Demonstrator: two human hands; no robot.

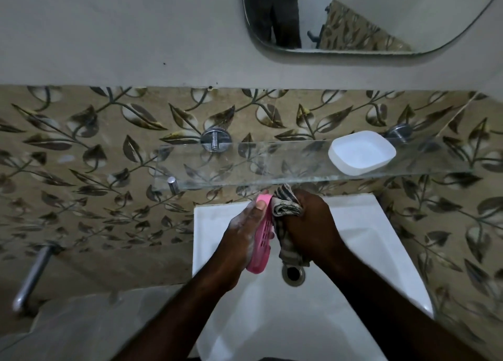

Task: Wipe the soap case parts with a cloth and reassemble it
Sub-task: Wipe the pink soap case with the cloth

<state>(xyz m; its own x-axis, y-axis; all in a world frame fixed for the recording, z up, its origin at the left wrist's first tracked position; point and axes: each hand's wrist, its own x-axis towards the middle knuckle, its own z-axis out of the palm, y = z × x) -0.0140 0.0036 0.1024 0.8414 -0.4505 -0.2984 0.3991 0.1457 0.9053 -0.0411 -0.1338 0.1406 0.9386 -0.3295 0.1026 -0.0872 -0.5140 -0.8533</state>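
Over the sink [381,240], the left hand [239,232] grips the pink slotted tray [262,232]; the right hand [310,221] presses a bunched striped cloth [285,202] against it. The white case base [362,153] sits on the glass shelf [245,167].

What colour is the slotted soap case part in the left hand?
Pink. The slotted part, held in the left hand, shows best in the head view.

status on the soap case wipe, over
Left hand gripping pink slotted plastic soap tray over white sink. Right hand gripping striped cloth against it. White plastic case base apart on glass shelf. Nothing blocking.
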